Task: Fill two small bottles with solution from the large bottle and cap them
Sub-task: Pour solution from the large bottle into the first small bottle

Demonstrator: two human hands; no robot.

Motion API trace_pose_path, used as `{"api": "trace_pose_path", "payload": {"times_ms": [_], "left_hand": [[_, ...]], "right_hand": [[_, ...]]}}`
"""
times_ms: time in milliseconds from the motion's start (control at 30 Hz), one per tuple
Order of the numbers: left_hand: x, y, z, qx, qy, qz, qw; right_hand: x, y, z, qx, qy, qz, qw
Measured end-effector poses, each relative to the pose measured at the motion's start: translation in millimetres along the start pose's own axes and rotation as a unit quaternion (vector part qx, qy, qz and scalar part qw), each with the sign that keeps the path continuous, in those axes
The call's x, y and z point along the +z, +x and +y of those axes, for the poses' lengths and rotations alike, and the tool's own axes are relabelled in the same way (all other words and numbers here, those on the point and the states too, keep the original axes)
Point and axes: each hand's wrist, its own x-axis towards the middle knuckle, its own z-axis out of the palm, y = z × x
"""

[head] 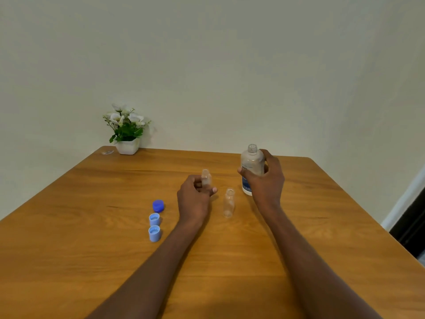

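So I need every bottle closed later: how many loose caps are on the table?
3, in a row left of the left hand: dark blue cap farthest, light blue cap in the middle, second light blue cap nearest.

The only print in sight is on the large bottle (251, 168), which carries a label with dark lettering near its middle and a blue band lower down. The right hand (264, 178) wraps around the bottle and covers most of that label, and the few strokes left showing are too blurred to read.
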Motion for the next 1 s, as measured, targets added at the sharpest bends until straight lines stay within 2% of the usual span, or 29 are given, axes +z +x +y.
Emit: {"api": "trace_pose_path", "payload": {"times_ms": [667,1000], "left_hand": [[19.2,29.2,-11.5,0.034,-0.041,0.017,0.998],[20.6,29.4,-13.6,0.038,-0.032,0.019,0.999]], "right_hand": [[18.5,1.8,17.3,-0.169,-0.144,-0.084,0.971],[16.8,1.9,22.4,-0.178,-0.251,-0.082,0.948]]}}
